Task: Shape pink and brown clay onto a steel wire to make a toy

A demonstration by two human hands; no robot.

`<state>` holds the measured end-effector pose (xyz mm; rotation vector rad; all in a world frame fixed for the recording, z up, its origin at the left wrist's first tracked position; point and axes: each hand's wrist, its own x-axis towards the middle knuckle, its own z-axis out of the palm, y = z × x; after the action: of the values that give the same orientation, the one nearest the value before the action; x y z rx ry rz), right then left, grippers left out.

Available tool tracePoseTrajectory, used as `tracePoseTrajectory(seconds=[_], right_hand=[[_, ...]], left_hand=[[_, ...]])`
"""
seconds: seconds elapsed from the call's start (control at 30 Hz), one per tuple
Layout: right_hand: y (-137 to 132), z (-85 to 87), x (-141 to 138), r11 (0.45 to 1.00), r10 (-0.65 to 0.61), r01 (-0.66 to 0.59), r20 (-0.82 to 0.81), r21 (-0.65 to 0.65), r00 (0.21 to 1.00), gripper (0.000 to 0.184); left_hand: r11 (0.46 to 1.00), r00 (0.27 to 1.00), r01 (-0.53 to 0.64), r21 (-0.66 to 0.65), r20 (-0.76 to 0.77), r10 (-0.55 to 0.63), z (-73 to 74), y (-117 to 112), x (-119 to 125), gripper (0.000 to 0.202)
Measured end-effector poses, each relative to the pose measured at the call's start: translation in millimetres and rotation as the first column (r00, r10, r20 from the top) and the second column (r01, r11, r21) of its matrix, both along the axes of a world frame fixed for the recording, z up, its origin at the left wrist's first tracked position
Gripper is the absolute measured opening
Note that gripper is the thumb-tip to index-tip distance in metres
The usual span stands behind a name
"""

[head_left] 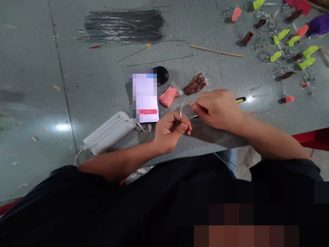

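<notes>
Between the thumb and fingers of my left hand (169,132) is a thin, shiny wire (181,113), its free part curving upward. My right hand (218,109) is closed just to the right, thumb pressed to forefinger around a thin wire end; whether it is the same wire, I cannot tell. A yellow-and-black utility knife (241,100) shows on both sides of my right hand, its middle hidden. Just beyond the hands are a wrapped pink clay lump (168,96) and a wrapped brown clay lump (196,84).
A lit phone (145,97) and a white power bank (109,133) lie at the left, near a black rounded object (161,75). Farther back are a bundle of wires (123,25) and a thin stick (217,51). Wire figures with coloured clay (276,56) crowd the right.
</notes>
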<state>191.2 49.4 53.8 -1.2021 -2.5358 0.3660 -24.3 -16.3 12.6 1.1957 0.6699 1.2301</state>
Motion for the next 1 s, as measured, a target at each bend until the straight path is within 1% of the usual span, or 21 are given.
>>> tracePoseTrajectory(seconds=[0.07, 0.1, 0.13, 0.2, 0.27, 0.3, 0.37, 0.47, 0.6, 0.63, 0.7, 0.8, 0.9, 1.0], right_hand=[[2.2, 0.7, 4.5, 0.989, -0.023, 0.019, 0.028, 0.144, 0.999, 0.041], [2.9, 1.5, 5.8, 0.979, -0.005, 0.001, 0.019, 0.203, 1.0, 0.038], [3.5, 2.3, 6.7, 0.966, 0.042, -0.042, 0.006, 0.254, 0.999, 0.036], [4.0, 3.1, 7.2, 0.919, 0.199, -0.183, -0.011, 0.349, 0.98, 0.03], [3.8, 2.8, 6.8, 0.843, 0.35, -0.305, -0.021, 0.444, 0.937, 0.021], [3.7, 2.3, 6.5, 0.808, 0.4, -0.337, -0.028, 0.484, 0.916, 0.018], [3.5, 1.7, 6.0, 0.767, 0.454, -0.37, -0.036, 0.524, 0.89, 0.013], [4.2, 2.5, 6.3, 0.736, 0.484, -0.409, 0.002, 0.539, 0.875, 0.012], [6.0, 5.1, 8.5, 0.676, 0.507, -0.447, 0.07, 0.586, 0.859, 0.013], [6.3, 5.6, 9.2, 0.67, 0.508, -0.453, 0.083, 0.589, 0.858, 0.014], [6.3, 6.2, 10.2, 0.677, 0.498, -0.467, 0.112, 0.569, 0.86, 0.02], [5.0, 7.9, 10.1, 0.716, 0.478, -0.49, 0.161, 0.497, 0.863, 0.027], [3.6, 10.4, 8.8, 0.763, 0.488, -0.507, 0.157, 0.401, 0.859, 0.03], [3.6, 10.6, 8.4, 0.784, 0.489, -0.503, 0.138, 0.365, 0.862, 0.031]], left_hand=[[0.998, 0.999, 0.044, -0.036, 0.029, -0.043, 0.6, -0.2, -0.4, 0.028], [0.997, 0.998, 0.057, -0.057, 0.037, -0.055, 0.7, -0.4, -0.7, 0.029], [0.994, 0.997, 0.068, -0.085, 0.037, -0.065, 0.8, -0.7, -1.0, 0.03], [0.984, 0.995, 0.097, -0.15, 0.03, -0.094, 1.1, -1.6, -1.8, 0.03], [0.968, 0.99, 0.142, -0.207, 0.036, -0.138, 1.5, -2.5, -2.7, 0.03], [0.959, 0.986, 0.167, -0.23, 0.046, -0.161, 1.7, -2.6, -3.1, 0.03], [0.941, 0.979, 0.206, -0.268, 0.067, -0.195, 2.3, -2.3, -3.9, 0.031], [0.921, 0.969, 0.248, -0.3, 0.08, -0.235, 3.7, -1.2, -5.9, 0.031], [0.913, 0.954, 0.301, -0.275, 0.069, -0.293, 5.5, -1.3, -10.1, 0.027], [0.915, 0.951, 0.309, -0.259, 0.061, -0.304, 5.7, -1.4, -11.2, 0.026], [0.917, 0.948, 0.317, -0.242, 0.05, -0.315, 5.4, -1.6, -12.5, 0.025], [0.905, 0.945, 0.327, -0.272, 0.09, -0.315, 4.0, -1.0, -12.0, 0.027], [0.897, 0.945, 0.326, -0.297, 0.129, -0.301, 2.9, 0.0, -9.5, 0.035], [0.898, 0.951, 0.308, -0.313, 0.135, -0.279, 2.2, 0.6, -7.1, 0.038]])
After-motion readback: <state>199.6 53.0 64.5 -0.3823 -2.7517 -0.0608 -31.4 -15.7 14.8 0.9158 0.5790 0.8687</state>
